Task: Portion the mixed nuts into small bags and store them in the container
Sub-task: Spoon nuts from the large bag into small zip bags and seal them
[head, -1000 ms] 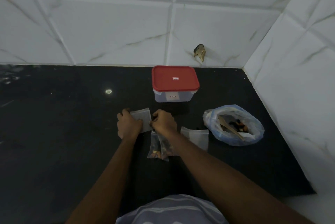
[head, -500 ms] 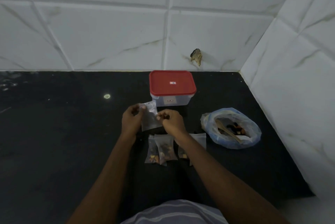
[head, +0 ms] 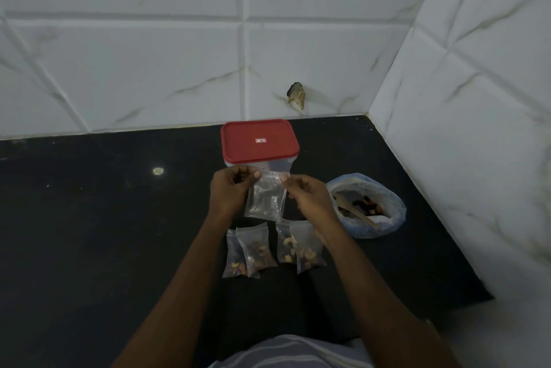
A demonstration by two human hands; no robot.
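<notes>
An empty small clear zip bag [head: 266,200] hangs in the air in front of the container. My left hand [head: 229,192] pinches its top left corner and my right hand [head: 307,197] pinches its top right corner. Behind it stands a clear container with a red lid [head: 258,141], closed. Several small bags filled with nuts [head: 253,248] lie on the black counter [head: 104,233] below my hands, two on the left and more [head: 301,248] on the right, partly under my right forearm. A blue plastic bag of mixed nuts [head: 368,208] with a wooden spoon [head: 354,212] in it sits to the right.
White tiled walls [head: 477,129] close the counter at the back and on the right, forming a corner. A small brown chip [head: 296,95] marks the back wall above the container. A bright light spot [head: 158,171] shows on the counter to the left.
The empty bag has been lifted off the counter and now hangs upright between both hands, held by its top corners. The view has shifted, showing the filled bags below.
</notes>
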